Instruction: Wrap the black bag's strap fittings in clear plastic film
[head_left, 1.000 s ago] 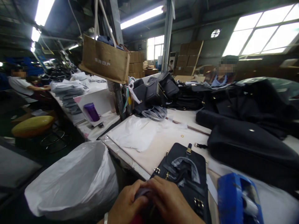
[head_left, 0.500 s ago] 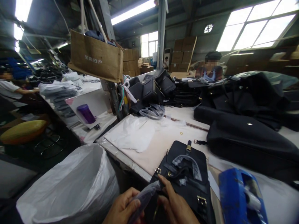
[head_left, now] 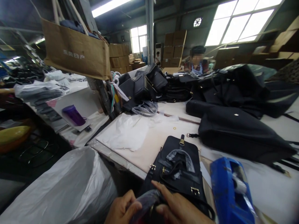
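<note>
At the bottom of the head view, my left hand (head_left: 122,207) is closed around a dark bag handle (head_left: 147,199) wrapped in clear plastic. My right hand (head_left: 179,205) grips the other end of this handle, its index finger stretched along it and its thumb by a small gold-coloured metal part. Both hands are over the near end of a black bag (head_left: 170,146), which lies flat on the table with gold buckles and a plastic-wrapped loop handle on top. What lies beneath my fingers is partly hidden.
A blue tape dispenser (head_left: 216,183) stands right of the bag. A large white sack (head_left: 70,186) gapes below the table edge at left. More black bags (head_left: 233,130) pile up behind. A brown tote (head_left: 77,49) hangs at upper left. Another person (head_left: 197,62) sits across the table.
The view has swung to the right, so the scene shifts left. My right hand has closed in more over the handle's end, while my left hand keeps its hold.
</note>
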Demonstrator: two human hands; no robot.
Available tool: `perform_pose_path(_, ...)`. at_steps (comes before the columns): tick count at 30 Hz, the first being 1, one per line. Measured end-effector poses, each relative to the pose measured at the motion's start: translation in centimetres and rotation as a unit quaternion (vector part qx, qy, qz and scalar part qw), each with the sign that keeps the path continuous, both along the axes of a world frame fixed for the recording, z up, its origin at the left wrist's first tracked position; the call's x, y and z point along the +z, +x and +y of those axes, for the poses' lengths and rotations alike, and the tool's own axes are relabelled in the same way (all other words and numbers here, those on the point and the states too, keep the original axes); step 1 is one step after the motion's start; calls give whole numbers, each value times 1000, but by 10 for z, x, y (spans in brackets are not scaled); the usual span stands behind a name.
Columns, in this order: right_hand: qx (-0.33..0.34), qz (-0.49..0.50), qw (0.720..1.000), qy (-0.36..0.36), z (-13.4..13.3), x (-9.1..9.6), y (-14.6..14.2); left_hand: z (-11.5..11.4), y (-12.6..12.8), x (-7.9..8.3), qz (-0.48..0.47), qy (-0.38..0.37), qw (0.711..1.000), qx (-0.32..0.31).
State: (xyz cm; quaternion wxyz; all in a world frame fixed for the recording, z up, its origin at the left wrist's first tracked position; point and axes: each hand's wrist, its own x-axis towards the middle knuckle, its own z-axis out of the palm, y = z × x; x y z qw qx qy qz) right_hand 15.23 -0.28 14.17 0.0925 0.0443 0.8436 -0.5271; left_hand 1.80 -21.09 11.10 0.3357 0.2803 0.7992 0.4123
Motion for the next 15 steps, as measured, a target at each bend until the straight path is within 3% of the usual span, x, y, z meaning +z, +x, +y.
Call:
perform_pose_path(6, -50, -36, 998, -21, 5, 7, 5, 4, -2, -8, 71, 10, 996, -58)
perform_pose_path(15, -25, -27, 999, -14, 5, 12, 8, 0, 3, -11, 86, 95, 989, -68)
